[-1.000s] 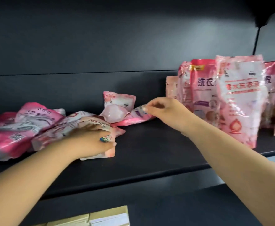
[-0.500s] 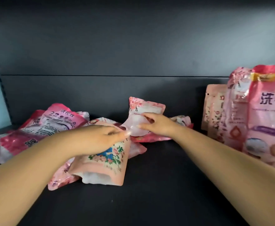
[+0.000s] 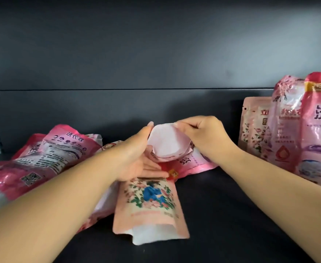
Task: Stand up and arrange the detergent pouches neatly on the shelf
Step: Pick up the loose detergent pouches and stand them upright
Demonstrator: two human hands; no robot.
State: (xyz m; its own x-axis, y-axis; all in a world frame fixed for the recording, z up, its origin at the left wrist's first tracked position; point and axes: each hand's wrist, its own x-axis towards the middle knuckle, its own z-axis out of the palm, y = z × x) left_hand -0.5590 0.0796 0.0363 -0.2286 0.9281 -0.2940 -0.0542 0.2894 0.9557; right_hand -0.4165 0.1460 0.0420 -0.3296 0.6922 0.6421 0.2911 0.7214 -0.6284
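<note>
I am reading 洗衣液 on the big pink pouch (image 3: pixel 47 158) lying flat at far left, and 洗衣 on the standing pouches (image 3: pixel 315 130) at right. My left hand (image 3: pixel 136 158) is cupping the small pouch (image 3: pixel 167 147) from the left with fingers loosely spread, while my right hand (image 3: pixel 203 133) is pinching its top edge. Its white bottom is facing me. A flowered pouch (image 3: pixel 150 207) is lying flat on the near shelf (image 3: pixel 231 215).
</note>
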